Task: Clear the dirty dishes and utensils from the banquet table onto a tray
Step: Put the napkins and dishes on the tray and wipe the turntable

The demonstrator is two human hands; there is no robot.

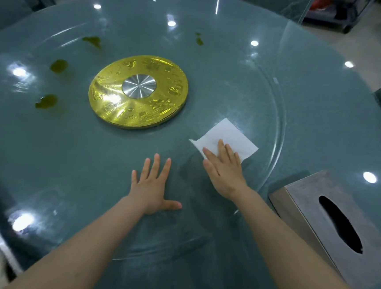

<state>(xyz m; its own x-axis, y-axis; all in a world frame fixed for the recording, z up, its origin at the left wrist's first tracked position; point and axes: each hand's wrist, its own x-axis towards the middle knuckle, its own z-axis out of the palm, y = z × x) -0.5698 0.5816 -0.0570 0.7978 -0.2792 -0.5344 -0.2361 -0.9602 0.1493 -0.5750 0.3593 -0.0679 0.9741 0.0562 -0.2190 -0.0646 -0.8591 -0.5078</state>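
1. Hands first: the left hand (pixel 152 187) lies flat on the glass turntable (pixel 277 119), fingers spread and straight, thumb out to the side, holding nothing.
2. The right hand (pixel 223 168) is flat too, straight fingers pressing down on a white paper napkin (pixel 229 136). It isn't curled around it, just palm and fingers on top.
3. That napkin sits at about 4 o'clock from the gold disc (pixel 137 91), close to it but not touching, and inside the turntable's rim.
4. The gold disc is the hub in the middle of the round surface (pixel 327 98), with a shiny silver cap (pixel 139 86) at its centre.
5. Mess-wise, greenish-yellow smears (pixel 47 101) dot the glass from roughly 8 to 10 o'clock of the disc, plus a smaller one (pixel 199 40) up around 1 o'clock.
6. No dishes, utensils or tray show anywhere in this view, so can't say where those are.
7. A metal tissue box (pixel 330 225) sits at about 4 o'clock near the edge of the surface, outside the turntable, with its dark oval slot facing up.
8. Ceiling lights reflect as bright spots all over the glass.
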